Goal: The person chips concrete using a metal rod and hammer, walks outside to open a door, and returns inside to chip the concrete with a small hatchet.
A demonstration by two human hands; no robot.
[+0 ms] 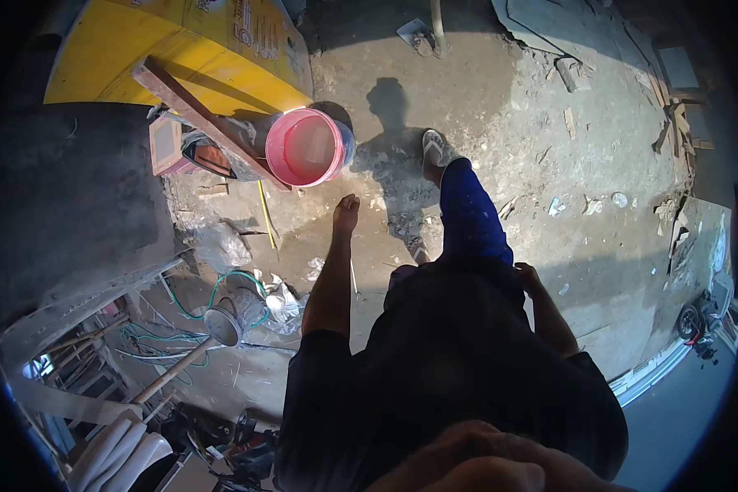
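Observation:
My left hand hangs low over the dirty concrete floor, its fingers curled in and nothing visible in them. Closest to it is a pink bucket with pale, cloudy contents, standing apart from the hand. My right hand is down at my side, beside the blue trousers. Its fingers are small and dark in the view, so their grip is unclear. One foot in a flip-flop is out in front of me.
A wooden plank leans by the bucket, against a yellow box-like block. At left lie a grey bucket, a green hose and plastic bags. Broken boards and scraps litter the right side. A long-handled tool stands ahead.

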